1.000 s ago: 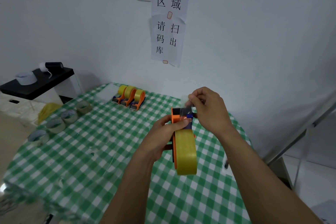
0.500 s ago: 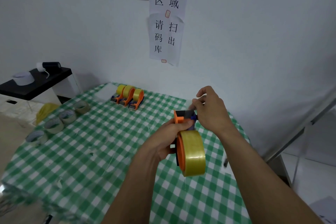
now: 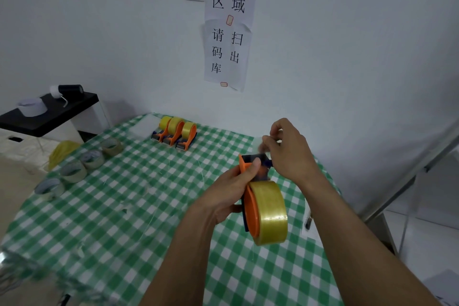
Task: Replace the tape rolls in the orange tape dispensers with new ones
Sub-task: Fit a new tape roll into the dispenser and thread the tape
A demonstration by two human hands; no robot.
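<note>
My left hand (image 3: 228, 191) grips an orange tape dispenser (image 3: 249, 202) above the table, thumb on its orange front. A full yellow tape roll (image 3: 272, 213) sits on the dispenser, facing me. Just above the dispenser's dark blade end, my right hand (image 3: 288, 151) pinches the clear loose end of the tape between thumb and fingertips. Three more orange dispensers (image 3: 175, 133) with yellow rolls stand side by side at the table's far edge.
The table wears a green-and-white checked cloth (image 3: 124, 206). Several nearly used-up tape rolls (image 3: 74, 171) lie in a row along its left side. A black side table (image 3: 49, 114) stands to the left, a metal frame (image 3: 407, 186) to the right, the wall with paper signs behind.
The dispenser has turned so the roll's broad face shows more. My right hand has lifted up and away from the blade end, drawing the tape end with it.
</note>
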